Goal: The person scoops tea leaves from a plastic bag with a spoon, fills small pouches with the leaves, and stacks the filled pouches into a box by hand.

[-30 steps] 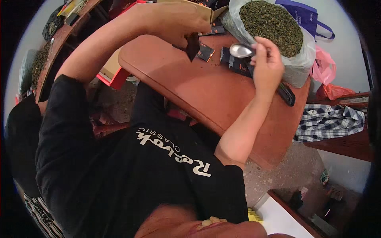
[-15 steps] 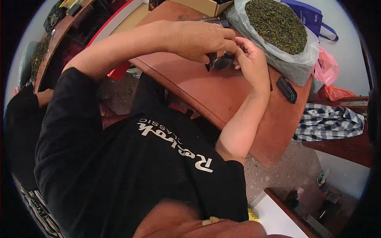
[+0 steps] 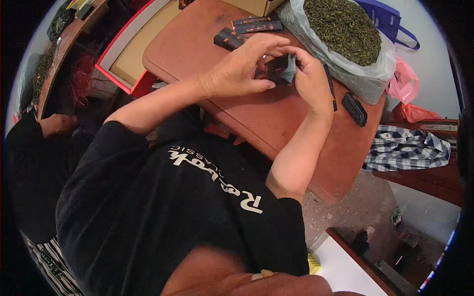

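A small black packet (image 3: 270, 69) with orange print is held above the red-brown table (image 3: 237, 111). My left hand (image 3: 242, 66) curves around its left side, thumb below and fingers above. On the other side, my right hand (image 3: 310, 74) has its thumb and fingers closed at the packet's upper right, beside a grey piece (image 3: 288, 71) that sticks up like a flap or liner. Where the fingers cover the packet, its opening is hidden. No spoon can be made out now.
Black packets (image 3: 254, 24) lie behind my hands. An open bag of dried green leaves (image 3: 343, 32) stands at the back right. Nearby are a black object (image 3: 354, 109), a cardboard box (image 3: 252, 6) and a red-edged box (image 3: 133, 56). Another person's arm (image 3: 59, 124) shows at left.
My left hand has come down and left from the packets and turned, showing the packet between both hands. The spoon seen earlier in my right hand is no longer visible.
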`<state>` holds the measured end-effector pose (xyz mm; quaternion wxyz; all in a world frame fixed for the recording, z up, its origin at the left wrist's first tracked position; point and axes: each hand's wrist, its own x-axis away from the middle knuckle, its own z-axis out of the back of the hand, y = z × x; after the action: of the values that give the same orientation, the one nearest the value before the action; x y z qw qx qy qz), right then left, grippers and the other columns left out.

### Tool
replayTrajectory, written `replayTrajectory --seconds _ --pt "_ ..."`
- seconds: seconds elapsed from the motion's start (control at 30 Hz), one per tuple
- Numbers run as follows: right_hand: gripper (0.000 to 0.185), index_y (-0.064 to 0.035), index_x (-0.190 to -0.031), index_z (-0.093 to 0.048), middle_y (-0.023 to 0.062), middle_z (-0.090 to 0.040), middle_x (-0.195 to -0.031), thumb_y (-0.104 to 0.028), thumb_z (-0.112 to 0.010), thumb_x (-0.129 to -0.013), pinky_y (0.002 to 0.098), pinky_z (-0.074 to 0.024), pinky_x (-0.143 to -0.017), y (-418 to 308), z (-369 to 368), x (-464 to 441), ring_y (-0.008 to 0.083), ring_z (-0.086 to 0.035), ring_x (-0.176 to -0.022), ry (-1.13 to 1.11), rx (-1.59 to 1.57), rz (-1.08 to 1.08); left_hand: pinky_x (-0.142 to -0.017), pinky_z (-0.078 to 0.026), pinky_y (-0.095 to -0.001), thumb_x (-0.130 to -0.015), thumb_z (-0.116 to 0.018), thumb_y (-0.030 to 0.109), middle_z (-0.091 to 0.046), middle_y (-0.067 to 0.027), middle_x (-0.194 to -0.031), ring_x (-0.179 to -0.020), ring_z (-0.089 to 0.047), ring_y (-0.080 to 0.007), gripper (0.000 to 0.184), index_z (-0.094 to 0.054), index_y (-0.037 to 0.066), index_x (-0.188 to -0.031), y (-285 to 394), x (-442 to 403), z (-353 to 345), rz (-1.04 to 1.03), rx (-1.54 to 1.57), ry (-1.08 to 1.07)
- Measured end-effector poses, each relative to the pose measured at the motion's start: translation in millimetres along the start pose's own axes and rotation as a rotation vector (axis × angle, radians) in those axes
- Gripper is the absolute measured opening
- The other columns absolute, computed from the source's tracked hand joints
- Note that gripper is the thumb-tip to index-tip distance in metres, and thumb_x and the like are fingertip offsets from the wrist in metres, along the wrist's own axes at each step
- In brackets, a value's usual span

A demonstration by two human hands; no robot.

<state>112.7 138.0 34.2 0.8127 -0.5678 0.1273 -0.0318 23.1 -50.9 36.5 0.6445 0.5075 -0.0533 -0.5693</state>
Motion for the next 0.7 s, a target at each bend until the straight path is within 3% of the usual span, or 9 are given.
replayTrajectory --seconds 0.07,0.17,0.27,0.43,0.7 --pt "0.024 -0.0023 -0.116 -0.066 0.0044 -0.07 -0.087 -0.009 -0.056 -0.095 0.024 -0.0492 -0.061 2 -1 -1 0.0067 -0.059 -0.071 0.014 -0.039 0.069 -0.089 -0.053 -0.0325 -0.072 -0.08 0.003 -0.043 -0.012 -0.14 -0.12 -0.054 -0.023 0.079 -0.042 0.009 -0.142 -3 6 -7 0.082 0.007 0.037" --pt "0.025 -0.0044 -0.118 -0.066 0.002 -0.068 -0.087 -0.01 -0.057 -0.095 0.0213 -0.0476 -0.062 -8 9 6 0.0051 -0.057 -0.072 0.05 -0.091 -0.102 -0.092 -0.052 -0.0335 -0.073 -0.079 0.005 -0.049 -0.0123 -0.132 -0.117 -0.056 -0.0232 0.07 -0.049 0.008 -0.136 -13 16 -10 0.111 -0.074 -0.056" --pt "0.026 -0.0058 -0.119 -0.066 -0.0007 -0.066 -0.087 -0.011 -0.058 -0.095 0.0197 -0.0458 -0.061 -16 22 14 0.0043 -0.055 -0.07 0.235 -0.06 -0.061 -0.094 -0.05 -0.0346 -0.073 -0.078 0.005 -0.053 -0.012 -0.127 -0.114 -0.057 -0.024 0.063 -0.054 0.007 -0.131 -10 24 -12 0.157 -0.129 -0.003" --pt "0.027 0.0015 -0.121 -0.063 0.0024 -0.064 -0.088 -0.011 -0.059 -0.097 0.0174 -0.0397 -0.056 -28 38 29 0.0028 -0.048 -0.064 0.444 -0.206 0.133 -0.099 -0.046 -0.0399 -0.073 -0.077 0.009 -0.055 -0.0125 -0.126 -0.116 -0.054 -0.0306 0.061 -0.054 0.008 -0.13 -19 33 -13 0.136 -0.263 0.034" --pt "0.027 -0.0013 -0.121 -0.065 -0.0002 -0.062 -0.086 -0.012 -0.06 -0.096 0.0168 -0.0382 -0.056 -26 37 31 0.0016 -0.046 -0.065 0.358 -0.175 0.052 -0.098 -0.039 -0.0458 -0.074 -0.075 0.025 -0.056 -0.0139 -0.125 -0.116 -0.052 -0.0351 0.06 -0.056 0.012 -0.129 -19 46 3 0.228 -0.563 -0.069"
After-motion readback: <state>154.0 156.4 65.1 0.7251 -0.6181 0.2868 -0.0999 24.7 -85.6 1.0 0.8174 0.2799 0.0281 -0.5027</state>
